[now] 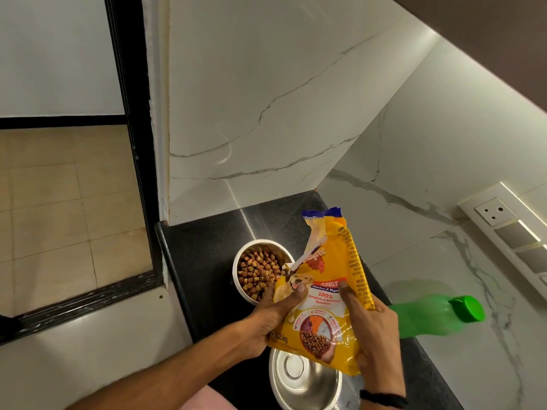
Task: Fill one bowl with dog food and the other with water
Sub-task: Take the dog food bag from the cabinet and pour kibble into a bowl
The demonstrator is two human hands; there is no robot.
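From the head view, we have kibble in the far bowl (pixel 260 269); our left hand (pixel 273 313) and right hand (pixel 371 327) clamp the food bag (pixel 325 294) above the empty near bowl (pixel 305 377). Water, probably from the green bottle (pixel 438 316), remains.

You had the yellow dog-food bag (pixel 324 288) upright above the black counter, its torn top open and its printed front toward you, overlapping the rims of both bowls. The far steel bowl (pixel 260 269) stood on the counter heaped with brown kibble (pixel 257 270). The near steel bowl (pixel 305 377) sat empty and shiny, partly under the bag's lower end. The green bottle (pixel 435 316), cap on, stood just right of the bag against the marble wall.
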